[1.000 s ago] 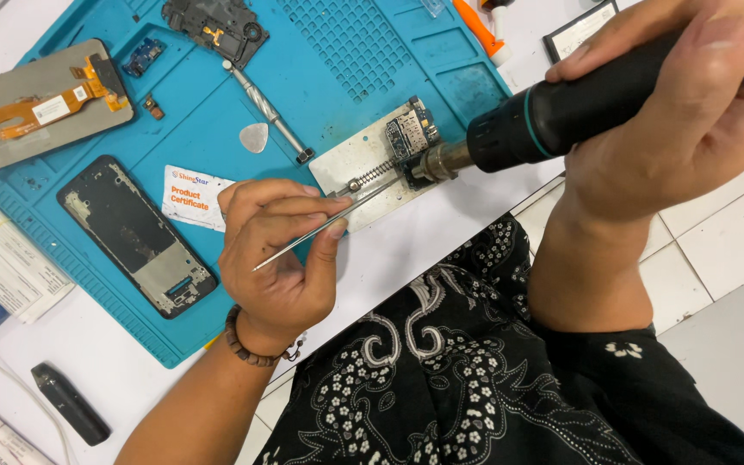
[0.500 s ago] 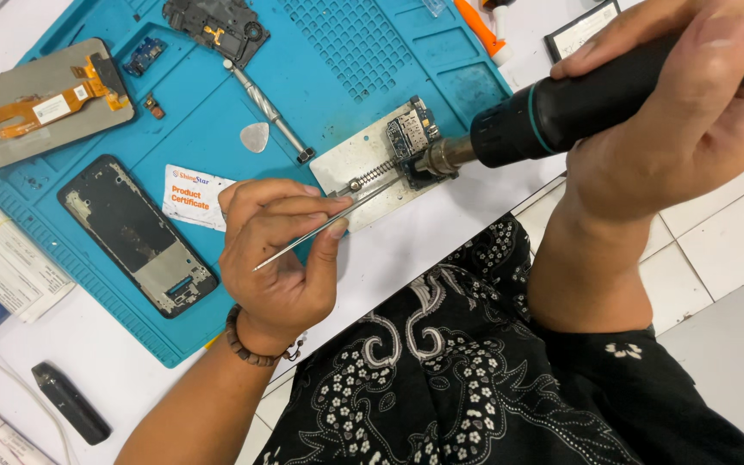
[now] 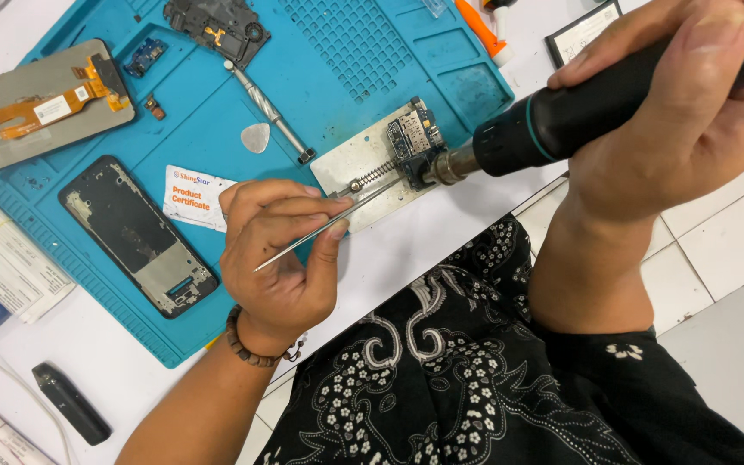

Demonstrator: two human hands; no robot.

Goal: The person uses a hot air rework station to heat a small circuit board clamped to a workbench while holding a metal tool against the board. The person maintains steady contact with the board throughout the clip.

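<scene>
My left hand (image 3: 282, 254) pinches thin metal tweezers (image 3: 329, 224), their tips reaching toward a small phone circuit board (image 3: 413, 138) clamped on a silver metal holder plate (image 3: 359, 164) with a spring. My right hand (image 3: 673, 112) grips a black hot-air handpiece (image 3: 561, 116) with a teal ring. Its metal nozzle (image 3: 445, 165) points at the lower edge of the board, very close to it. Both sit at the near edge of a blue work mat (image 3: 320, 60).
On the mat lie a black phone frame (image 3: 135, 232), a grey screen panel with orange flex cable (image 3: 40, 103), a white card (image 3: 193, 198), a pick (image 3: 256, 136), a metal screwdriver (image 3: 267, 108) and a dark phone part (image 3: 217, 24). A black pen-like object (image 3: 71, 403) rests on the white table.
The handpiece nozzle has edged slightly along the board; the left hand and tweezers stay put.
</scene>
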